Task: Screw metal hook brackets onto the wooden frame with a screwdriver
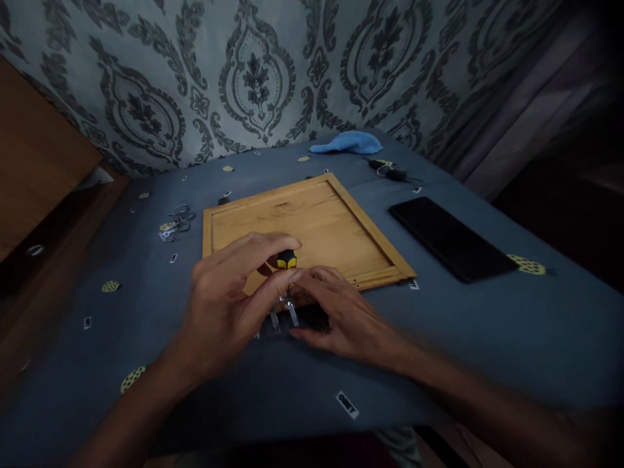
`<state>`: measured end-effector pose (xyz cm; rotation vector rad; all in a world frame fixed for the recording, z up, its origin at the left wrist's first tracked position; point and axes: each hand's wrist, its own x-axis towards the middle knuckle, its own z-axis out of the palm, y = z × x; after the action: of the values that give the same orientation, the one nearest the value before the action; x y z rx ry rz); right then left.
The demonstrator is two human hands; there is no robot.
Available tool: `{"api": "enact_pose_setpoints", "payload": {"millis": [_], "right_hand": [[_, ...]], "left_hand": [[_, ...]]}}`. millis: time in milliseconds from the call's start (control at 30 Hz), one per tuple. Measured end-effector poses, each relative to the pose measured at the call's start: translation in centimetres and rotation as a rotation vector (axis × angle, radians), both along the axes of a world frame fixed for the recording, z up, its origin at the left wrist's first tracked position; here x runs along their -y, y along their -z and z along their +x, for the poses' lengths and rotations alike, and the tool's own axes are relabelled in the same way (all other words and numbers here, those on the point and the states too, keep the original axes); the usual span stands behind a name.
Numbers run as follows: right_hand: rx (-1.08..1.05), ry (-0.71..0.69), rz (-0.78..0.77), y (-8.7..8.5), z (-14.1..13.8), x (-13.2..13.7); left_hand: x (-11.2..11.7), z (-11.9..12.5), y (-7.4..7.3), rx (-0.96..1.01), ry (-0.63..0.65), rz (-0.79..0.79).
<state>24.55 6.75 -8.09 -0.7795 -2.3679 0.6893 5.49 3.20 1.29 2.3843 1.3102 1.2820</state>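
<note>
A screwdriver (286, 259) with a black and yellow handle stands roughly upright at the near edge of a framed wooden panel (292, 224). My left hand (234, 286) is closed round that handle with thumb and fingers. Close against it, my right hand (336, 312) is bent at the panel's near edge, index finger by the screwdriver's shaft and thumb lower down. What its fingers pinch is hidden. Between the hands, shiny metal prongs (284, 314) stick out from the panel's edge toward me; the screwdriver's tip is hidden behind them and the fingers.
The panel lies on a dark blue patterned cloth (419, 377). To its right lies a black phone (453, 239), with a black-handled tool (390, 171) and a blue cloth (348, 142) behind. Small metal parts (176, 222) lie at left, near a wooden cabinet (43, 156).
</note>
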Motion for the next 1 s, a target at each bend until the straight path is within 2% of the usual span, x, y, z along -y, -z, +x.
{"api": "enact_pose_setpoints", "payload": {"millis": [333, 633, 867, 933, 1000], "right_hand": [[-0.021, -0.002, -0.011, 0.6, 0.0, -0.1], [-0.04, -0.005, -0.007, 0.6, 0.0, -0.2], [-0.038, -0.009, -0.01, 0.6, 0.0, -0.2], [-0.035, -0.004, -0.005, 0.5, 0.0, -0.2], [-0.028, -0.004, 0.002, 0.6, 0.1, -0.3]], "left_hand": [[-0.1, -0.2, -0.4, -0.075, -0.006, 0.025], [-0.6, -0.6, -1.2, -0.134, 0.089, -0.007], [-0.7, -1.1, -0.9, -0.097, 0.137, -0.038], [-0.2, -1.2, -1.1, -0.044, 0.107, -0.044], [0.4, -1.3, -1.5, 0.032, 0.017, -0.032]]}}
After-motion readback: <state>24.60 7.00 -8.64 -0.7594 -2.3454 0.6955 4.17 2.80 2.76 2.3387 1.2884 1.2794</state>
